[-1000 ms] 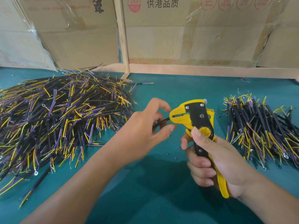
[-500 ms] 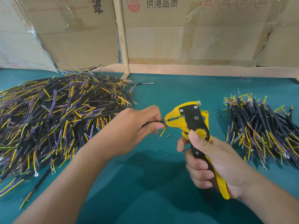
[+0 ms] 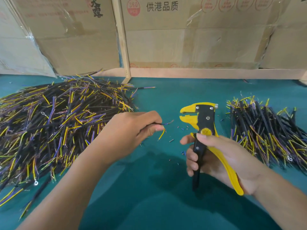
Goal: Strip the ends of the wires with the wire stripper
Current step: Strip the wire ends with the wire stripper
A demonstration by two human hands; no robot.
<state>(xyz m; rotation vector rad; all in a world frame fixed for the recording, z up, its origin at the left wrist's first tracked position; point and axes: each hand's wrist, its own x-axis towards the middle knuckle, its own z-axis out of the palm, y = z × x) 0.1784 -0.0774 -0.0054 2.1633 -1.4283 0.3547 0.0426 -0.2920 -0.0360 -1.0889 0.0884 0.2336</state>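
While wire end sits clear of tool: purple core looks bared, yellow core still to strip.
Left hand (image 3: 132,130): grip pinching wire (image 3: 163,124), tips aimed at stripper mouth.
Right hand (image 3: 221,155): grip wrapped round stripper (image 3: 201,123), mouth gaping, ready.
Left pile (image 3: 58,123): likely unstripped stock.
Right pile (image 3: 269,135): likely finished.
Surface (image 3: 157,196): insulation scraps (image 3: 172,140); nothing blocks the gap.
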